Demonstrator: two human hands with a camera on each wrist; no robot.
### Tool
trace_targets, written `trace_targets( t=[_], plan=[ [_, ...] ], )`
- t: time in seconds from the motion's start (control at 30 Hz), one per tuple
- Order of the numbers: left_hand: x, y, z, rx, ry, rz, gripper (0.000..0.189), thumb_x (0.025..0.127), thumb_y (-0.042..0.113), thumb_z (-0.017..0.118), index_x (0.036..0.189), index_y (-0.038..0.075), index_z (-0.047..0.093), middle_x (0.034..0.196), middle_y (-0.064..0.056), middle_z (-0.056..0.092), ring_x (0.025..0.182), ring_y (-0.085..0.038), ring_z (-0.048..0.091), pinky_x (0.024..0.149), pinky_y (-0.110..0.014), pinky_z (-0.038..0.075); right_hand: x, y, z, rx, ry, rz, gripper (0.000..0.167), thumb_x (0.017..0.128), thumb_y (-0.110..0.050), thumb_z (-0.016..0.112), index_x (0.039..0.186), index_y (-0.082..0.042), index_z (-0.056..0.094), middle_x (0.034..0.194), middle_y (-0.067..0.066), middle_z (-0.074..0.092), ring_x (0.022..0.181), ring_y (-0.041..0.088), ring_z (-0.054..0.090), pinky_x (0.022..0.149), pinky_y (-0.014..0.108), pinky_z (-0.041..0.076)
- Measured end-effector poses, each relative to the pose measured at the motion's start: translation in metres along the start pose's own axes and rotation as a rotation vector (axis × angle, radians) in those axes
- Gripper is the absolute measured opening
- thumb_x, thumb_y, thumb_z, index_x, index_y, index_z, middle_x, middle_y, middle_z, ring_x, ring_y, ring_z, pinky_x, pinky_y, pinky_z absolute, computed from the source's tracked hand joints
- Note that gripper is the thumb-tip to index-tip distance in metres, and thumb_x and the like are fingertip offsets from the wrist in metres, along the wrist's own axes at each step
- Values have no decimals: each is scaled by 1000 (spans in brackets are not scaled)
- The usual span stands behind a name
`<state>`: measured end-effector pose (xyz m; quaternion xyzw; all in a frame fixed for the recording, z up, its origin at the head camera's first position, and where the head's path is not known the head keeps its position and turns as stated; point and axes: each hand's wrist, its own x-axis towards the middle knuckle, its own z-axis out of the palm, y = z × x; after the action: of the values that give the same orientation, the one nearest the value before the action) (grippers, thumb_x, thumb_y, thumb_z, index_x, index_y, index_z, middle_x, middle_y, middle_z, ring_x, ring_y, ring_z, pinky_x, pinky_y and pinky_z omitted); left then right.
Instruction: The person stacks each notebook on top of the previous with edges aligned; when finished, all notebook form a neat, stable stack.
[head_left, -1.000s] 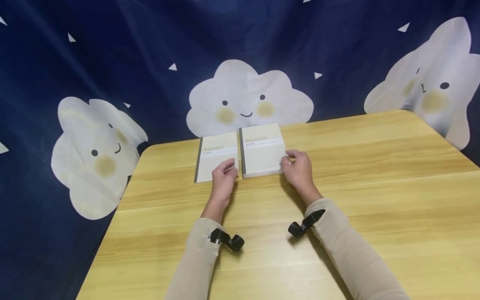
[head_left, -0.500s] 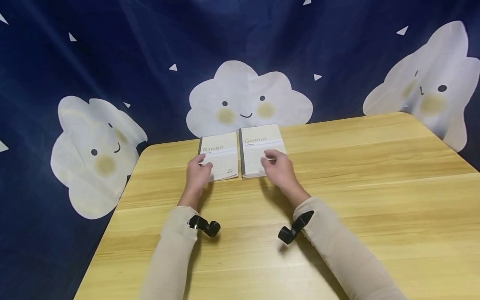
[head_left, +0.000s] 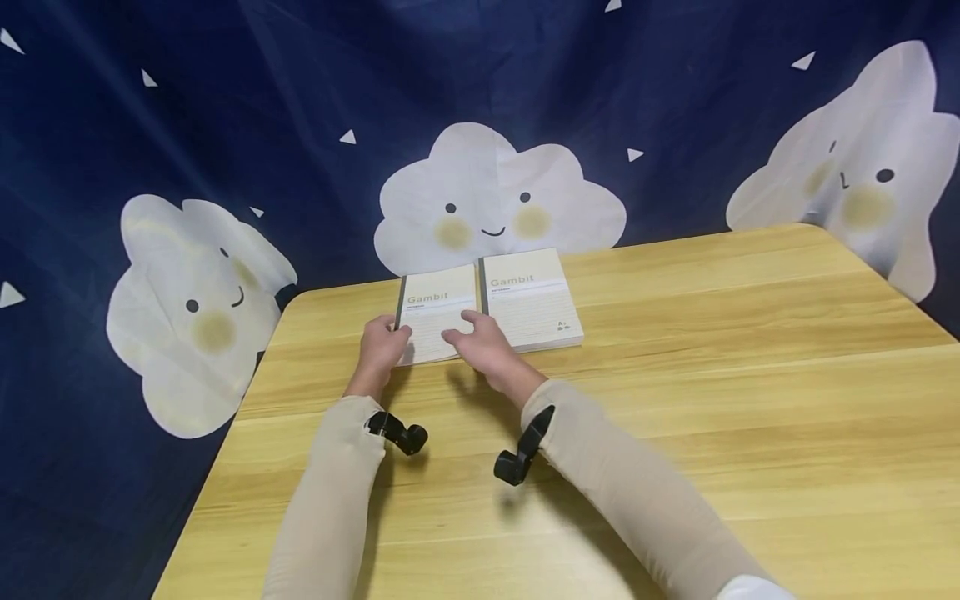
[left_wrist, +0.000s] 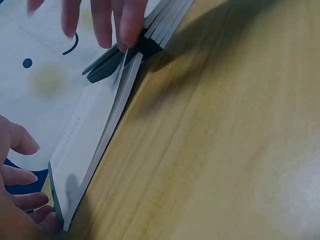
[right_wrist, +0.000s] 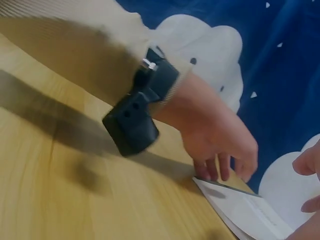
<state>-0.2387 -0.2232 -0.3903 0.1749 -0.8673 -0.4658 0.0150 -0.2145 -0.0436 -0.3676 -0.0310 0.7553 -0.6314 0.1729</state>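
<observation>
Two cream "Gambit" notebook piles lie side by side at the table's back edge: a thin left notebook [head_left: 438, 292] and a thicker right notebook stack [head_left: 532, 292]. My left hand [head_left: 378, 346] stands at the left notebook's dark spine; in the left wrist view its fingers [left_wrist: 30, 201] are beside the spine, its thumb above the cover. My right hand [head_left: 487, 346] reaches over the gap between the piles. Its fingertips hang down right at the left notebook's page edge [left_wrist: 107, 132], which is slightly parted. In the right wrist view the right hand [right_wrist: 310, 200] shows only partly.
The wooden table [head_left: 750, 375] spreads toward me and to the right. Behind it hangs a dark blue curtain [head_left: 300, 75] printed with smiling clouds. Black wrist cameras on both sleeves stick out over the tabletop, such as the left wrist camera [right_wrist: 132, 122].
My left hand has moved left, from the left notebook's right side to its spine. My right hand has swept left across the right stack, from its right edge to the gap between the piles.
</observation>
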Motion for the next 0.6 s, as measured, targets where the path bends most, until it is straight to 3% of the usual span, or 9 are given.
trace_targets(
  t=[0.13, 0.3, 0.57, 0.6],
  plan=[
    [0, 1, -3, 7, -9, -7, 48, 91, 16, 49, 136, -1, 46, 144, -20, 39, 131, -30, 35, 110, -44, 30, 4, -1, 11, -49, 4, 7, 65, 92, -27, 56, 148, -8, 28, 152, 13, 30, 138, 30, 28, 111, 45, 29],
    [2, -1, -6, 2, -20, -27, 55, 92, 16, 47, 142, -2, 36, 146, -22, 34, 133, -31, 33, 109, -44, 32, 6, 0, 19, -34, 31, 21, 66, 92, -24, 56, 148, -6, 26, 152, 13, 28, 138, 31, 28, 111, 44, 29],
    [5, -2, -11, -16, 32, -61, 56, 91, 14, 46, 143, -4, 33, 144, -22, 36, 129, -31, 38, 108, -42, 35, 5, 0, 23, 118, 69, 72, 67, 91, -23, 57, 147, -3, 26, 152, 16, 27, 136, 31, 32, 109, 45, 32],
    [5, -3, -11, -14, 35, -65, 55, 92, 14, 45, 142, -4, 33, 144, -22, 36, 129, -31, 38, 108, -42, 34, 6, 0, 23, 153, 72, 83, 67, 91, -22, 57, 147, -3, 25, 151, 17, 29, 127, 30, 42, 107, 45, 35]
  ],
)
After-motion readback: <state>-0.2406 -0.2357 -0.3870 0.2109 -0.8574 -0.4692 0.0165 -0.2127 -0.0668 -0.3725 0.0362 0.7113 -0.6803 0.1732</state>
